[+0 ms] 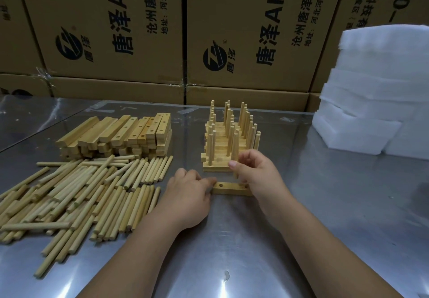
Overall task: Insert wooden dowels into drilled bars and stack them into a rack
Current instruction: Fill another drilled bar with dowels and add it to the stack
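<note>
A drilled wooden bar [229,188] lies flat on the metal table just in front of me. My left hand [188,195] presses on its left end. My right hand [257,172] pinches an upright dowel [235,175] over the bar's middle; the dowel's lower tip is at the bar, and the bar's right end is hidden under this hand. Behind the bar stands the rack [228,144] of stacked bars with several upright dowels. A loose heap of dowels [76,193] lies at the left, and a pile of drilled bars [120,135] sits behind it.
The steel table [232,251] carries a stack of white foam sheets [376,93] at the right. Cardboard boxes [185,30] form a wall along the far edge.
</note>
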